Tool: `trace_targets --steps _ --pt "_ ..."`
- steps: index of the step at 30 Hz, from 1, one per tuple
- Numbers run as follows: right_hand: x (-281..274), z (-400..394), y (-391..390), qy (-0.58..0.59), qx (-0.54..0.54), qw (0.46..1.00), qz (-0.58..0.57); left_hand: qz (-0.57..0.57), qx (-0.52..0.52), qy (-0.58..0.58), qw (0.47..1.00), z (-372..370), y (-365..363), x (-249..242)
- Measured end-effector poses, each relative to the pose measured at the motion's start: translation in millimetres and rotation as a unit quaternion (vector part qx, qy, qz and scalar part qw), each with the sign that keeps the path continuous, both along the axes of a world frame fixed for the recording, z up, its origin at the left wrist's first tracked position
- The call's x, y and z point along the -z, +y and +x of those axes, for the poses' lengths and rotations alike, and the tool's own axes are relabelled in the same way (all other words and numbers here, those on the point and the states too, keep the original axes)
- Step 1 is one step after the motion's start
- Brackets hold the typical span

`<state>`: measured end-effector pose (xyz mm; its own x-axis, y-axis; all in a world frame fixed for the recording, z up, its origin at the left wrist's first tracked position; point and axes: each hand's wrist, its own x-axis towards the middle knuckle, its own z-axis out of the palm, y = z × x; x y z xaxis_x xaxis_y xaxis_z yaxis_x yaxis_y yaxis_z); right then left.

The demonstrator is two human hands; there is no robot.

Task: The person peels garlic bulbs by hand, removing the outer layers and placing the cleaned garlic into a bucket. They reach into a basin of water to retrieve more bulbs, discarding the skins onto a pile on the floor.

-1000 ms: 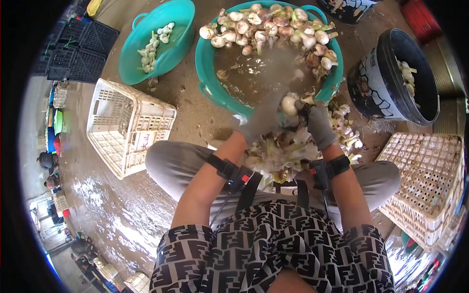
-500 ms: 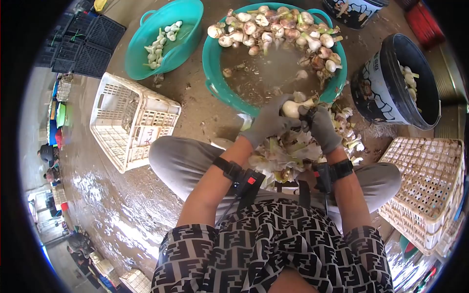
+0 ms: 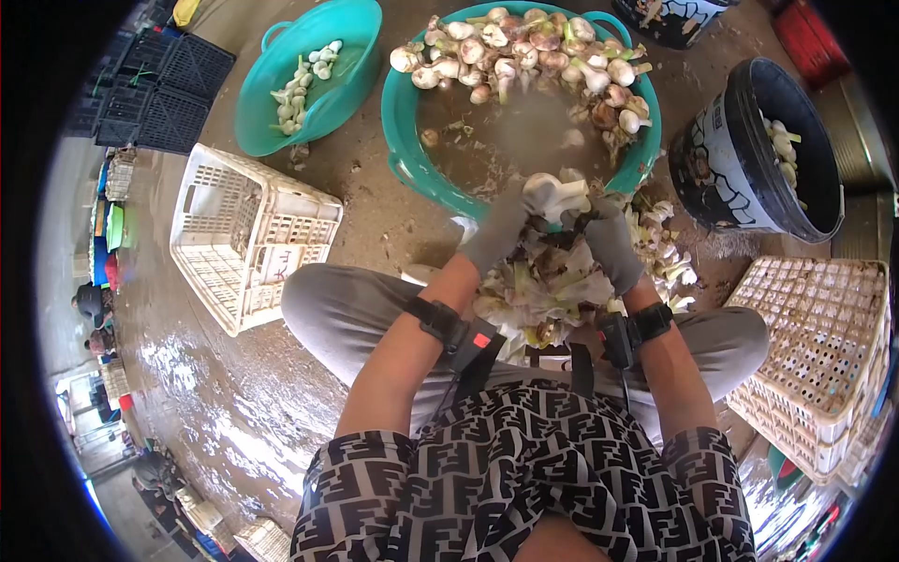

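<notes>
My left hand point(image 3: 502, 229), in a grey glove, is closed around a whitish garlic bulb point(image 3: 548, 192) whose thick stem points right. My right hand point(image 3: 611, 245), gloved too, sits just below and right of the stem with its fingers curled. What those fingers pinch, if anything, is hidden. Beneath both hands lies a heap of stripped garlic skins point(image 3: 548, 290). Just beyond them stands a green tub point(image 3: 405, 173) of murky water, with many unpeeled garlic bulbs point(image 3: 548, 42) piled along its far side.
A second green tub point(image 3: 257, 108) at upper left holds cleaned garlic bulbs point(image 3: 298, 89). On the right, a black bucket point(image 3: 716, 178) contains more garlic. White plastic crates stand at left point(image 3: 257, 253) and right point(image 3: 810, 337). The floor point(image 3: 215, 375) is wet. Other people are far off at left.
The garlic bulb has turned, showing a whiter surface with its stem to the right. My right hand has moved slightly down and away from it. The view has shifted a little.
</notes>
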<state>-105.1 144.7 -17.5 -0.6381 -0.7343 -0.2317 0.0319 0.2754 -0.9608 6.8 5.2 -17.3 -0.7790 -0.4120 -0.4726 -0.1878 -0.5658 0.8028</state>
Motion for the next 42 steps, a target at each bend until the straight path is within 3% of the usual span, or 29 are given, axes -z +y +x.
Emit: trace_targets --steps 2,5,6,8,11,12,15,19,20,22,23,25,28,32,35,37,39,42 --pt "-9.9 -3.4 0.8 -0.135 0.014 0.991 -0.009 -0.265 -0.014 -0.06 0.962 -1.0 11.2 -2.5" --pt "23.3 -4.3 4.7 0.052 -0.026 0.987 -0.152 0.079 -0.057 0.01 0.995 -0.1 0.1 -7.9" --pt "19.7 -3.3 6.4 0.122 -0.044 0.977 -0.17 0.12 -0.001 0.038 0.992 3.8 -8.0 -6.1" --pt "7.0 -10.1 14.5 0.285 -0.103 0.944 -0.128 -0.084 -0.023 -0.039 0.995 -0.1 -7.7 3.1" --pt "-24.3 -7.7 15.8 0.149 -0.085 0.981 -0.089 -0.3 -0.079 -0.052 0.949 -4.8 -2.1 -17.1" --pt "-22.6 -6.4 5.9 0.245 -0.075 0.96 -0.111 -0.355 -0.1 -0.04 0.928 -6.3 -0.7 -25.2" --pt "-35.9 -0.8 4.3 -0.112 -0.034 0.993 -0.023 -0.514 0.078 -0.188 0.834 -14.1 -2.1 -22.9" --pt "-18.3 -30.6 13.1 0.2 -0.008 0.971 0.131 -0.473 0.056 -0.136 0.869 -15.4 -0.3 -19.5" --pt "-17.6 -38.3 20.6 0.255 0.005 0.961 0.11 -0.426 0.065 -0.054 0.901 -13.8 0.2 -17.5" --pt "-7.9 -60.0 34.9 0.338 -0.012 0.923 0.185 -0.32 0.077 0.111 0.938 -10.5 1.5 -18.5" --pt "-2.6 -69.7 42.5 0.379 -0.02 0.899 0.219 -0.271 0.104 0.125 0.949 -7.7 -0.4 -22.6" --pt "7.1 -79.9 56.0 0.36 -0.059 0.871 0.33 -0.173 0.157 0.153 0.96 -1.8 -9.1 -48.7" --pt "18.9 -81.1 68.6 0.331 -0.191 0.816 0.434 -0.159 0.069 0.183 0.968 1.0 -22.5 -32.9" --pt "6.1 -85.2 72.7 0.312 -0.312 0.712 0.547 0.096 -0.16 0.2 0.962 2.4 -47.9 -15.8" --pt "-37.8 -70.3 64.7 0.473 -0.294 0.67 0.49 0.096 -0.18 0.125 0.971 10.6 -59.0 -2.9" --pt "-80.9 -56.6 41.6 0.462 -0.187 0.802 0.33 0.087 -0.155 0.073 0.981 7.5 -52.5 1.5" --pt "-51.5 -49.9 24.6 0.339 -0.09 0.933 0.076 0.058 -0.087 0.05 0.993 -3.4 -39.6 4.6" --pt "-30.3 -51.4 20.6 0.451 -0.089 0.886 0.065 0.012 0.041 0.076 0.996 -24.3 -14.1 -5.5"
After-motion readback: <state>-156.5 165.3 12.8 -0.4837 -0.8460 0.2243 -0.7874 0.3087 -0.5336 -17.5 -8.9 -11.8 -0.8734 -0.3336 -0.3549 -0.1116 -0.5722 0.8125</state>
